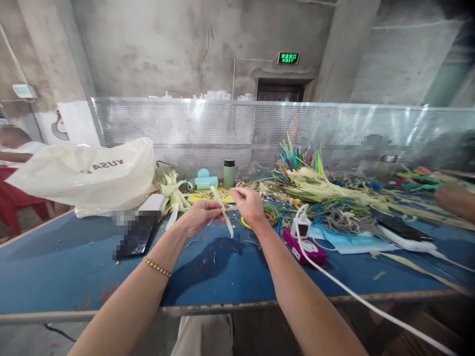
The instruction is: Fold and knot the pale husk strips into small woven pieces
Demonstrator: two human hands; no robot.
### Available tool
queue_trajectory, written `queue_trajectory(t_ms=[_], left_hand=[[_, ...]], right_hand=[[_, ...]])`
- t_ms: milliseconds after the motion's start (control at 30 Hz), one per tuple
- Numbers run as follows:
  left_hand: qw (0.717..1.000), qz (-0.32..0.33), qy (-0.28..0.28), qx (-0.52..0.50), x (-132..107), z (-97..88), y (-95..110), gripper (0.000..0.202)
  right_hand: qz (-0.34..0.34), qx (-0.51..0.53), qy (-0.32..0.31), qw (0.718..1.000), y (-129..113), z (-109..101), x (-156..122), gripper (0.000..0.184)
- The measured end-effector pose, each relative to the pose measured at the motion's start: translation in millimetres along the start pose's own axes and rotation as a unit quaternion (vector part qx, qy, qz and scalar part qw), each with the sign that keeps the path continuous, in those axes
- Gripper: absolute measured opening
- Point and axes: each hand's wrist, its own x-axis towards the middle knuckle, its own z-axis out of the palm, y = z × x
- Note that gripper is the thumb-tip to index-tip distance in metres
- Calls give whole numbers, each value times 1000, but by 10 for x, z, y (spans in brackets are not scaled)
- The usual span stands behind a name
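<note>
Above the blue table, my left hand (200, 216) pinches pale, flat strips of leaf or husk (228, 225) that cross each other at the fingertips. One strip points up, one hangs down, and a short end reaches toward the right. My right hand (249, 202) is close by on the right, its thumb and fingers drawn together in a pinch. What lies between those fingers is too small to make out. A bunch of similar pale husk strips (174, 193) lies behind my left hand. Behind and to the right is a yellow ring (245, 223), partly hidden by my right hand.
Around me are a tablet (139, 235), a white bag (85, 173), a green bottle (229, 174), a magenta power strip (305, 247) with a white cable, tangled cords (345, 217), a blue mask (361, 242) and a phone (403, 228). A co-worker's hand (454, 198) is at far right.
</note>
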Motion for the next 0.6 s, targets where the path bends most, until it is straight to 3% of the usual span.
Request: queue_trajectory(t_ms=[67,133,300,500,600], left_hand=[[996,9,60,-69,26,-10,7,20],[988,13,102,-115,49,-14,11,17],[981,23,118,-150,69,11,-4,18],[992,36,91,-75,51,52,-26,28],[991,59,122,-15,40,70,-10,29]], right_hand=[[0,-77,87,993,22,-24,28,23],[-2,-99,100,990,14,-29,34,24],[-35,20,-129,991,-109,40,-57,27],[-55,27,-114,992,-155,67,-118,16],[-46,66,-134,988,-153,61,-116,13]])
